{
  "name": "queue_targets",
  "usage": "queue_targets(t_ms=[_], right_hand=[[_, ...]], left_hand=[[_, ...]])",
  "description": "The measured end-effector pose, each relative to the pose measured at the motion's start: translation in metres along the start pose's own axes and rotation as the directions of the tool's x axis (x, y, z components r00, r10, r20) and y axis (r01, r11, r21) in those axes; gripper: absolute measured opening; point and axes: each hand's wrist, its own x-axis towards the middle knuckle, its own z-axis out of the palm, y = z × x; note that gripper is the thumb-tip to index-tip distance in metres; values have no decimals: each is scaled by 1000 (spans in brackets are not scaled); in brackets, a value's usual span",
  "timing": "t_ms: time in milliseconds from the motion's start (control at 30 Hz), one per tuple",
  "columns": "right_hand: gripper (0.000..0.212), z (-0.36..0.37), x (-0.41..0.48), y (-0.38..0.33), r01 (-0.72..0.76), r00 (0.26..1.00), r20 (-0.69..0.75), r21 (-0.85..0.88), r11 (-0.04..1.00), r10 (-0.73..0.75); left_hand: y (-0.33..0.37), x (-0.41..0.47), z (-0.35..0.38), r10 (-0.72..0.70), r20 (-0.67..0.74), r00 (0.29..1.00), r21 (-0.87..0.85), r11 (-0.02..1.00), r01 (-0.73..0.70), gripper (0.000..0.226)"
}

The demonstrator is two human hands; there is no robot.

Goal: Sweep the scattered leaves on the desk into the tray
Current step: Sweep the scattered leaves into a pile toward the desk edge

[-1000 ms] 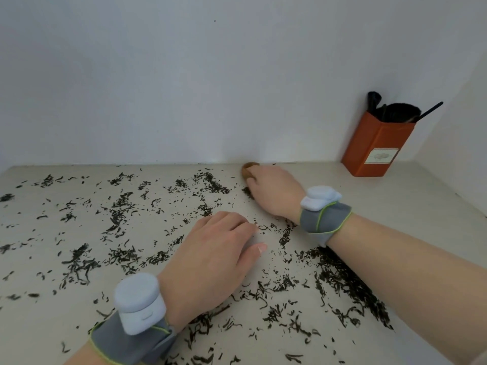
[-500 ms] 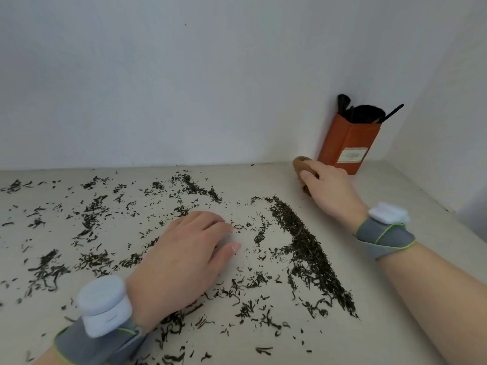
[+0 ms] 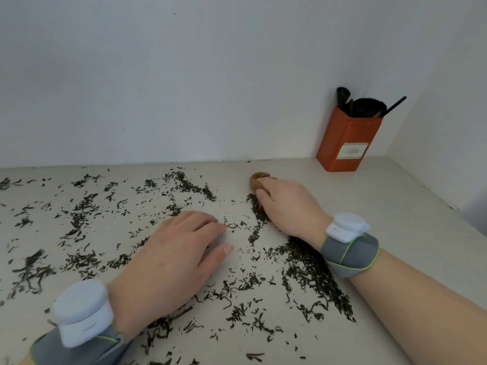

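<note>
Dark dried leaves (image 3: pixel 81 217) lie scattered over most of the pale desk (image 3: pixel 395 206). A denser band of leaves (image 3: pixel 311 270) runs from under my right wrist toward the front right. My right hand (image 3: pixel 292 206) grips a small brown wooden brush (image 3: pixel 257 179) pressed to the desk at the far end of that band; only its rounded top shows. My left hand (image 3: pixel 168 264) rests palm down on the desk in the middle, fingers relaxed, holding nothing. No tray is in view.
An orange box (image 3: pixel 347 143) holding dark brushes stands in the back right corner against the white walls. The desk's right edge runs diagonally at the far right. Grey wristbands with white modules sit on both wrists.
My right hand swept the brush to the right, piling leaves into a band, and has now come back left to the band's far end. My left hand stayed put.
</note>
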Motion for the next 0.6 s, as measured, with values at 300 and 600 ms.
queue_targets(t_ms=[300, 600], right_hand=[[27, -4, 5, -26, 26, 996, 78, 171, 985, -40], [34, -37, -34, 56, -168, 980, -69, 198, 966, 185]], left_hand=[[2, 0, -2, 9, 10, 1000, 8, 1000, -9, 61], [3, -2, 2, 15, 10, 1000, 22, 1000, -15, 57]])
